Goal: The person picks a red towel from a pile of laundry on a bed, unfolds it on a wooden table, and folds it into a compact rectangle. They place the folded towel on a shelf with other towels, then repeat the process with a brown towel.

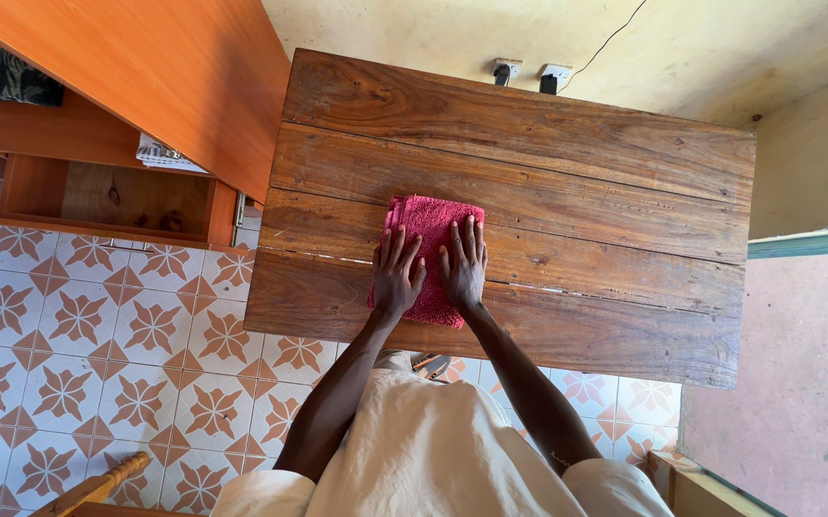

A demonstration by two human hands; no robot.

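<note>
A folded pink-red towel (430,222) lies on a brown plank table (577,182), near its front left part. My left hand (396,273) rests flat on the towel's left side, fingers spread and pointing away from me. My right hand (464,263) lies flat beside it on the towel's right side, fingers likewise spread. Both palms press down on the cloth; neither hand grips it.
An orange wooden desk (165,77) with an open shelf stands at the left, close to the table's left edge. Patterned floor tiles (98,364) lie below. Wall sockets (529,72) with a cable sit behind the table. A wooden chair part (98,483) shows at bottom left.
</note>
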